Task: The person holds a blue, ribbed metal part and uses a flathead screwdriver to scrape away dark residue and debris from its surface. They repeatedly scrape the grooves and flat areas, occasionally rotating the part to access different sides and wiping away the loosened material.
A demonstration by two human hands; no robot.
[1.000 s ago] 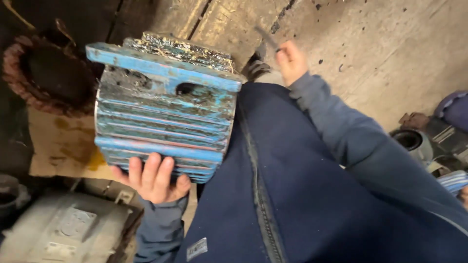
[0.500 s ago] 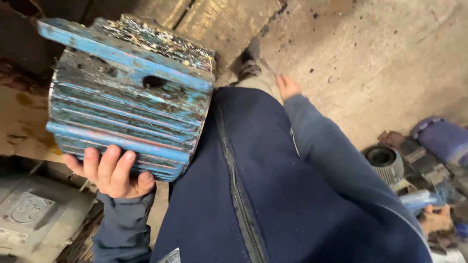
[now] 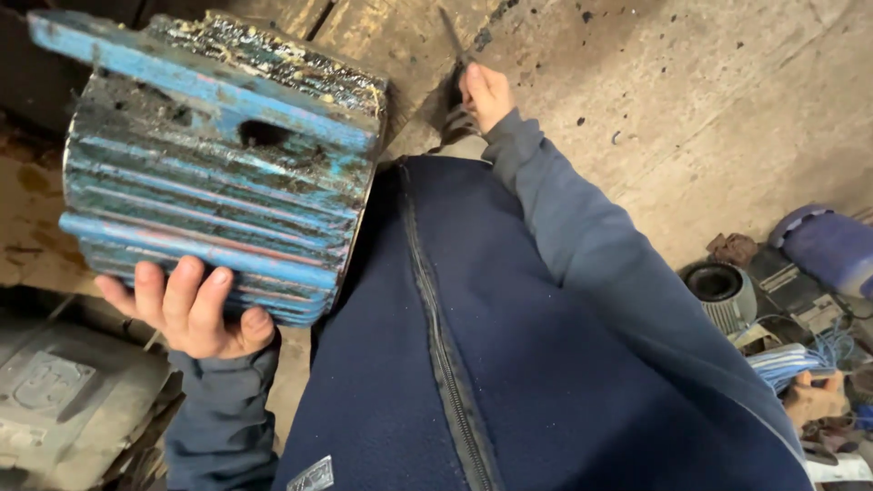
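My left hand (image 3: 189, 307) grips the underside of a heavy blue finned motor housing (image 3: 218, 173), dirty and chipped, held up against my dark blue fleece jacket (image 3: 473, 355). The housing's flat foot plate, caked with grime, faces up. My right hand (image 3: 486, 94) hangs low by my side, shut on a thin dark metal tool (image 3: 452, 35) that points away over the concrete floor.
A grey metal motor casing (image 3: 64, 400) lies on the floor at lower left. At right lie a small finned motor (image 3: 718, 289), a blue cylinder (image 3: 832, 247), light blue wires (image 3: 800, 359) and scrap. Stained concrete floor (image 3: 691, 109) spreads ahead.
The blue housing has shifted left and closer in view as I move. My right hand with the tool has swung further forward.
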